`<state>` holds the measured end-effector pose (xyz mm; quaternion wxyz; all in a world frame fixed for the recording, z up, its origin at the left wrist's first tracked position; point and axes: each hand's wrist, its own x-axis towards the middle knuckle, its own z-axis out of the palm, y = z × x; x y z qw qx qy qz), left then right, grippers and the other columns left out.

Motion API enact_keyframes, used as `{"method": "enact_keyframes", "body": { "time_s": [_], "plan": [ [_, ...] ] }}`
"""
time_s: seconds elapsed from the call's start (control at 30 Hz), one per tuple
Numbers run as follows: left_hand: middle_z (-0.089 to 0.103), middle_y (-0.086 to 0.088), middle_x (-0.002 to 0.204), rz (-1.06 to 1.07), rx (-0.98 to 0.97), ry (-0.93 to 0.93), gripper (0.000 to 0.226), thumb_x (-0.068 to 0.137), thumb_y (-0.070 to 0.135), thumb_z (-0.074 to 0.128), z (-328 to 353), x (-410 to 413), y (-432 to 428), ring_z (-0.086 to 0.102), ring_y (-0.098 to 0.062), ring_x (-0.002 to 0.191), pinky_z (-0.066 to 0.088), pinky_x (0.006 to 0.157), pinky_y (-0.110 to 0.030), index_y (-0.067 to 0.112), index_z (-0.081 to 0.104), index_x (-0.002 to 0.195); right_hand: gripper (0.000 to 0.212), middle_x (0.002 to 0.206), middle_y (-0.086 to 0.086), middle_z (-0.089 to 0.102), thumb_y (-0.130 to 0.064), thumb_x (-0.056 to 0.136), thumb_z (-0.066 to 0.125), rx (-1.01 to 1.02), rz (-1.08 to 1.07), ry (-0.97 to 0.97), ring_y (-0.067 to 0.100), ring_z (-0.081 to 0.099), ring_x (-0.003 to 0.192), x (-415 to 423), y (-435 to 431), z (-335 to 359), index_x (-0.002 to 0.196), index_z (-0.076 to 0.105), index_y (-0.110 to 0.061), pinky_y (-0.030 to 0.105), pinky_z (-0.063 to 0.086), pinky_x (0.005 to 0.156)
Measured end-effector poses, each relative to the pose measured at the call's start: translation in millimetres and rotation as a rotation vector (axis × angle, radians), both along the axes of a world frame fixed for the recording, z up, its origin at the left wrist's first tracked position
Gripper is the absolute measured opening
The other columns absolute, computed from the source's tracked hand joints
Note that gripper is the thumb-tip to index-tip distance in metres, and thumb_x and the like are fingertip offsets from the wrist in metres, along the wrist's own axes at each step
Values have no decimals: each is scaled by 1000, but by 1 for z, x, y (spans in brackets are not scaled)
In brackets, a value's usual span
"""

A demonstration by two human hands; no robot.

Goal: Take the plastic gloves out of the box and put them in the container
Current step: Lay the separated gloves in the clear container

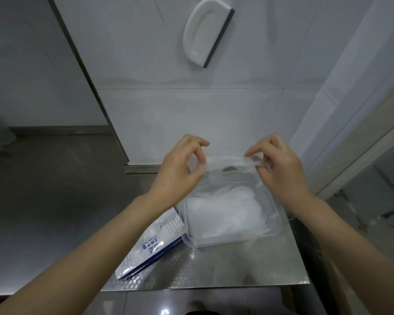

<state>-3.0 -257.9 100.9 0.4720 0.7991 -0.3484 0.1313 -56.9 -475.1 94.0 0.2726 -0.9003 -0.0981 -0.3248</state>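
Thin clear plastic, a single see-through glove [223,162], is stretched flat between two grips. The left hand [180,169] pinches its left edge between thumb and forefinger, and the right hand [280,169] pinches its right edge the same way, the other fingers curled. The glove hangs in the air above the far rim of the clear, square, round-cornered plastic container [214,243], whose top is open. Inside lies a crumpled, frosty-white pile of plastic gloves [225,212] covering most of its floor. Just beside the container's left wall, the white-and-blue cardboard glove box [150,248] lies slanting toward the near left, partly under the left forearm. Both stand on the patterned steel counter [237,267], which shows bare metal along its near edge. On the far side, a glossy white tiled wall [191,110] carries a white squeegee [207,30] with a dark blade.
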Motion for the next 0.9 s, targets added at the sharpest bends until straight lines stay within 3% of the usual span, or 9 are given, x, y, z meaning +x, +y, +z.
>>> {"method": "enact_keyframes", "body": {
  "time_s": [0.1,0.17,0.27,0.37,0.57,0.63,0.73,0.83,0.9],
  "plan": [
    [60,-2,116,-136,200,-17,23,79,-1,58,-29,-6,6,50,-6,114,36,95,-19,19,48,73,49,88,-15,41,17,64,67,-117,87,165,-6,37,66,-11,-6,-35,91,63,-23,16,35,54],
    [61,-5,121,-204,381,-54,23,77,-4,59,-54,-7,7,46,-10,119,34,97,-21,17,49,72,43,91,-17,45,9,70,70,-196,176,384,-5,39,67,-15,-7,-57,93,66,-27,17,35,53],
    [52,-5,137,-297,679,-62,15,79,-6,55,-83,-6,2,34,-18,137,25,108,-24,10,56,78,28,106,-14,54,-6,85,63,-320,197,645,6,54,80,-11,-6,-86,103,69,-27,10,31,58],
    [37,-3,150,-331,1000,-75,16,87,-2,48,-107,-1,-7,16,-16,145,17,112,-27,10,57,93,25,115,-10,53,-13,90,61,-372,209,799,12,58,96,-2,1,-105,109,67,-28,22,45,75],
    [42,-9,143,-376,1399,-83,21,93,9,49,-129,11,-28,35,-26,131,33,105,-38,9,63,109,36,128,1,48,-4,91,54,-439,216,1104,20,55,107,11,10,-126,122,58,-21,27,42,87],
    [49,-12,134,-358,1556,-47,24,94,7,45,-129,9,-35,43,-27,121,35,98,-36,6,61,112,39,131,2,46,-11,90,60,-399,240,1248,20,52,114,16,8,-127,128,55,-20,27,40,91],
    [59,-12,116,-231,1533,63,27,95,15,38,-128,4,-43,50,-27,109,35,91,-34,6,61,108,44,131,0,53,-32,89,63,-209,252,1396,17,52,118,18,6,-118,130,54,-17,23,38,95],
    [53,-13,121,-59,1286,109,30,95,19,37,-130,3,-46,48,-28,111,37,89,-35,6,52,118,25,114,2,67,-21,95,55,67,128,1091,13,61,102,15,9,-113,118,63,-15,24,46,92],
    [44,-14,129,-21,1242,147,36,93,14,42,-133,2,-46,44,-29,115,38,88,-34,7,41,129,24,111,1,67,-14,95,53,50,68,964,13,62,99,13,14,-115,117,63,-17,23,47,87]
  ]
}}
